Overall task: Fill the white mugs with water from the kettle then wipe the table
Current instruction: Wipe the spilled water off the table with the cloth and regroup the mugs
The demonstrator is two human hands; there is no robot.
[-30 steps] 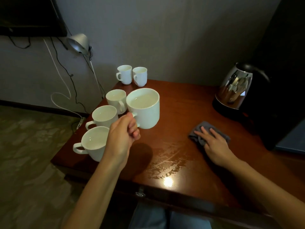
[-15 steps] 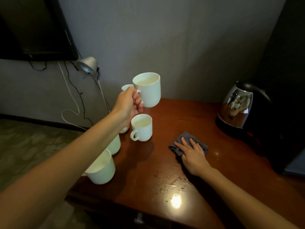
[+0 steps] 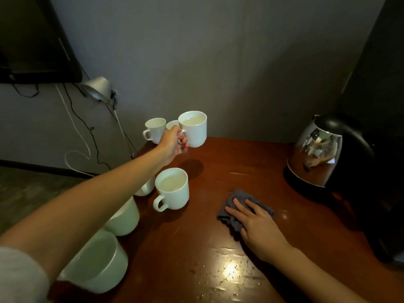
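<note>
My left hand (image 3: 172, 144) grips the handle of a filled white mug (image 3: 194, 129), held above the far left part of the brown table (image 3: 218, 248). Two more mugs (image 3: 154, 129) stand behind it at the table's back corner. Another filled mug (image 3: 172, 188) stands mid-left, and several others (image 3: 98, 263) line the left edge under my forearm. My right hand (image 3: 254, 224) lies flat, fingers spread, on a grey cloth (image 3: 237, 207). The steel kettle (image 3: 319, 154) sits on its base at the right.
Water droplets (image 3: 227, 274) glisten on the table near its front. A dark cabinet (image 3: 382, 149) rises behind the kettle. A lamp (image 3: 97, 89), cables and a dark screen (image 3: 32, 40) are at the left wall.
My left hand has carried the filled mug from near the front mugs up and back toward the table's far left corner, now lower than half a second ago. My right hand stays on the cloth.
</note>
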